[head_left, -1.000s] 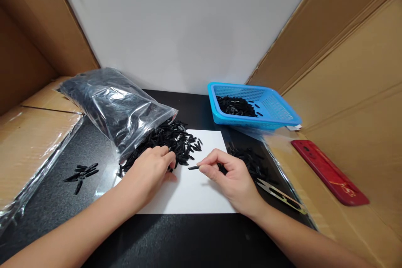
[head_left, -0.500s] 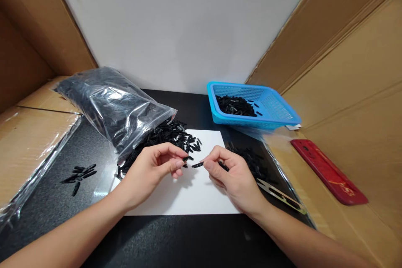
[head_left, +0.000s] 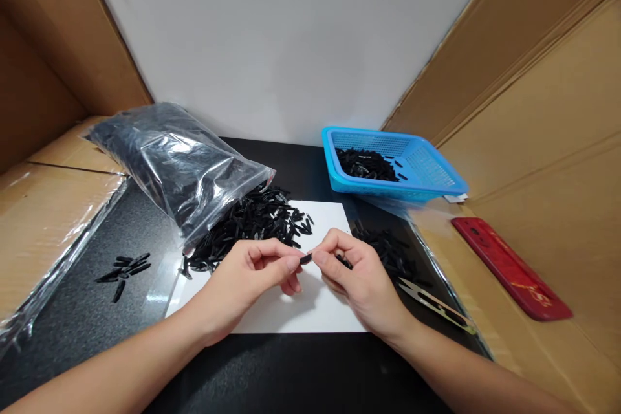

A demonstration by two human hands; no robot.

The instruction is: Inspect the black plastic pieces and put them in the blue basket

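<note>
Between my two hands is a small black piece [head_left: 305, 259], over the white sheet [head_left: 310, 310]. My left hand [head_left: 266, 268] pinches its left end between thumb and index finger. The thumb and index finger of my right hand [head_left: 347, 268] are closed on its right end. More black shows within the curled fingers of my right hand, partly hidden. Behind my left hand a heap of black pieces [head_left: 252, 220] spreads over the sheet's upper left, against a clear plastic bag [head_left: 174, 162] filled with dark pieces.
A blue basket [head_left: 398, 189] with black pieces stands at the back right. More black pieces [head_left: 388, 252] lie right of the sheet, near metal snips [head_left: 436, 305]. A red case [head_left: 509, 268] rests on cardboard at right. Several black pieces [head_left: 123, 270] lie at left.
My left hand has moved right to meet my right hand, and its fingers have closed on the piece's left end. The black bit seen at its fingertips before no longer shows.
</note>
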